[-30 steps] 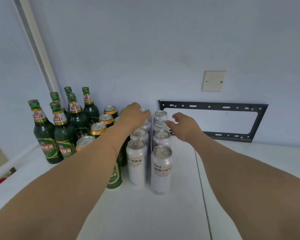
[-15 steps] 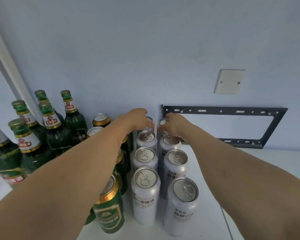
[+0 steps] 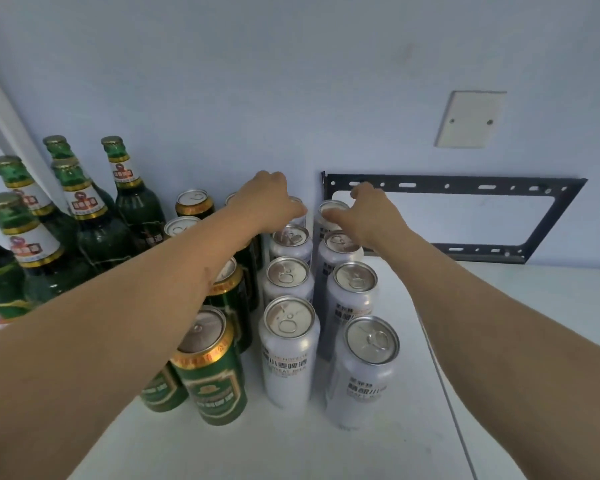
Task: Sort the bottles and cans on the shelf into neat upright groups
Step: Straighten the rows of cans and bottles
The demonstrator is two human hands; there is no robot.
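Left hand: the left hand [image 3: 269, 199] reaches to the far end of the can rows, fingers curled down over the top of the farthest white can in the left row [image 3: 297, 209]; that can is mostly hidden under the hand, so a grip looks likely but the contact itself cannot be seen.
Right hand: the right hand [image 3: 366, 213] sits on the farthest white can in the right row [image 3: 331, 211], thumb and fingers curled round its top rim.
White cans: the white cans [image 3: 288, 348] stand upright in two rows side by side, running from near to far toward the wall, four cans in each row.
Green cans: the green cans [image 3: 210, 368] with gold rims stand upright just left of the white rows, partly covered by the left forearm; the nearest one is touching or almost touching another green can on its left.
Bottles: the green bottles [image 3: 132, 199] stand upright in a cluster at the far left, near the wall corner, left of the green cans.
Shelf: the white shelf [image 3: 361, 452] carries all of it; a seam runs near to far on its right side.
Wall: a black metal bracket [image 3: 465, 187] is fixed to the wall right of the hands, and a pale blank plate [image 3: 470, 119] sits above it.
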